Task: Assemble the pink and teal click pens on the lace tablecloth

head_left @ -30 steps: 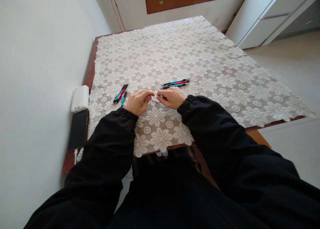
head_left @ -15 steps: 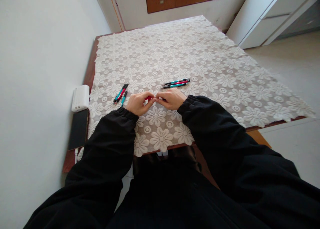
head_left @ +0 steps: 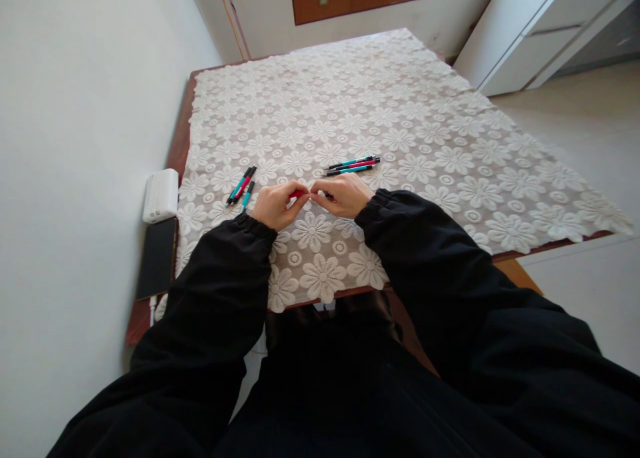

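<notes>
My left hand (head_left: pixel 278 206) is closed on a red pen part (head_left: pixel 297 194), which shows between thumb and fingers. Fingertip to fingertip with it, my right hand (head_left: pixel 344 196) pinches a small dark pen part (head_left: pixel 329 195), mostly hidden by the fingers. Left of my left hand lie a teal-and-black pen piece (head_left: pixel 239 185), a red-and-black one (head_left: pixel 245 190) and a shorter teal one (head_left: pixel 248 196). Just beyond my right hand, three pens lie side by side: two teal-and-black pens (head_left: pixel 350 171) with a red-and-black pen (head_left: pixel 361 165) between them.
A white lace cloth (head_left: pixel 320 278) covers the wooden table. At the left edge, against the wall, are a white power bank (head_left: pixel 161 196) and a dark phone (head_left: pixel 157 258) with a white cable (head_left: pixel 153 311). A white cabinet (head_left: pixel 520 31) stands beyond the far right side.
Both hands stay together in almost the same place, with only a slight shift of the fingers. The pens on the cloth have not moved.
</notes>
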A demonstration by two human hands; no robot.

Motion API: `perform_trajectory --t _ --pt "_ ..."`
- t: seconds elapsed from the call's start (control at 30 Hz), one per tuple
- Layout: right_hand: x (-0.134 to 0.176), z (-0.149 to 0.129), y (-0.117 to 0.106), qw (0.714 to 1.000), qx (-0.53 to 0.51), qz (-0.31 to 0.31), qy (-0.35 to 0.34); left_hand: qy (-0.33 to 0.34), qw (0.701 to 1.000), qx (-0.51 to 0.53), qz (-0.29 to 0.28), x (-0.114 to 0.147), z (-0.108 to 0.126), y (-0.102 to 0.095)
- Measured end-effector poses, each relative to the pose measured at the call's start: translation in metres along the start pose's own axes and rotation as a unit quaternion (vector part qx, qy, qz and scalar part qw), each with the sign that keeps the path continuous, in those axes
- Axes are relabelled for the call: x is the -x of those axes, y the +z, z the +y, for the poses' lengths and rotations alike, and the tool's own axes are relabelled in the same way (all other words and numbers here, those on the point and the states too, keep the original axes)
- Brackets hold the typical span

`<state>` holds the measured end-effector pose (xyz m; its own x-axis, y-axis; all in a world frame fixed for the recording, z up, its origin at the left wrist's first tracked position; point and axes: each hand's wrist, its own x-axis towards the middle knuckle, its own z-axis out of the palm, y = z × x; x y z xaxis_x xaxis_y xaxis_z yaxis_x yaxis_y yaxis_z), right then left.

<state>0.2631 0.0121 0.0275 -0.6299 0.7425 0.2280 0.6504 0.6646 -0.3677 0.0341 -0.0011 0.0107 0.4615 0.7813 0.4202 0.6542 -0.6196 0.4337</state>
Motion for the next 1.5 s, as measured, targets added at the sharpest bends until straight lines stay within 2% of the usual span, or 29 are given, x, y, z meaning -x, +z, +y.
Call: perform_trajectory --t 0.27,0.53,0.63,0.93,1.07,1.2,1.3,1.5 --pt "0.0 0.0 -0.001 1.0 0.0 -0.008 0.002 0.008 1.0 0.003 0.007 0.0 0.0 0.001" --pt "-0.002 0.002 0.002 0.994 0.042 -0.097 -0.019 0.02 1.0 -0.001 -0.01 -0.001 0.004 -0.004" --pt "-0.002 0.003 0.003 0.993 0.048 -0.109 -0.009 0.017 1.0 0.001 -0.023 -0.002 0.005 -0.005" --pt "-0.002 0.002 0.004 0.996 0.036 -0.081 -0.011 -0.011 1.0 -0.011 -0.005 0.001 0.001 -0.003" --pt "-0.002 0.001 0.003 0.996 0.034 -0.087 -0.008 -0.034 0.998 0.052 0.005 0.001 0.003 -0.003" --pt "-0.002 0.001 0.002 0.994 0.037 -0.099 -0.004 -0.03 0.988 0.143 0.048 0.001 0.004 -0.004" --pt "-0.002 0.001 0.002 0.994 0.04 -0.1 -0.005 -0.026 0.984 0.159 0.073 0.001 0.002 -0.002" --pt "-0.003 0.001 0.002 0.994 0.047 -0.1 -0.007 -0.022 0.99 0.131 0.048 0.0 -0.005 0.005"
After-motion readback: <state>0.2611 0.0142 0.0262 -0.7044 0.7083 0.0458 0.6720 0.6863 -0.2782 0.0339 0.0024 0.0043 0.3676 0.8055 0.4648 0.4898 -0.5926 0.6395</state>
